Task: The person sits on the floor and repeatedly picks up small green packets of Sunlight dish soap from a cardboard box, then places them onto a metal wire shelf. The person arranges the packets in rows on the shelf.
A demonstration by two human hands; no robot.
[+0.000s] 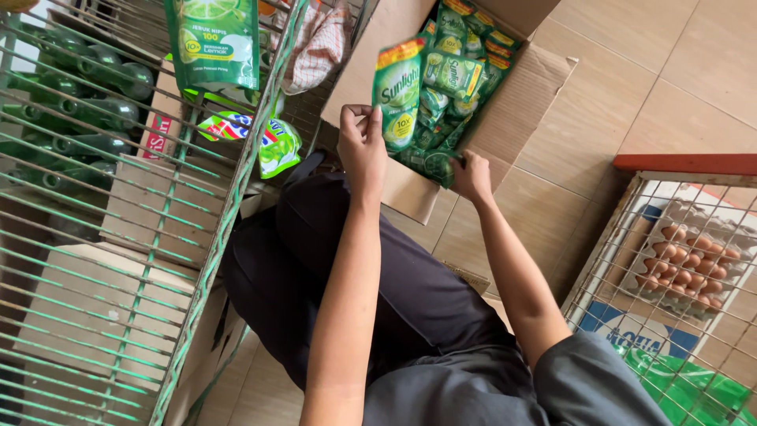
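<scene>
My left hand [361, 146] pinches the top edge of a green soap pouch [397, 95] with a red and yellow band across its top, lifting it upright over the near edge of the open cardboard box [516, 99]. My right hand [471, 177] closes on another green pouch [435, 164] lying at the box's near corner. More green pouches [457, 59] fill the box toward its far side. To the left, a green wire rack [118, 237] carries a hanging green pouch [213, 43] at its top edge. At the right, a wire crate [631, 260] holds a tray of brown eggs [686, 264].
</scene>
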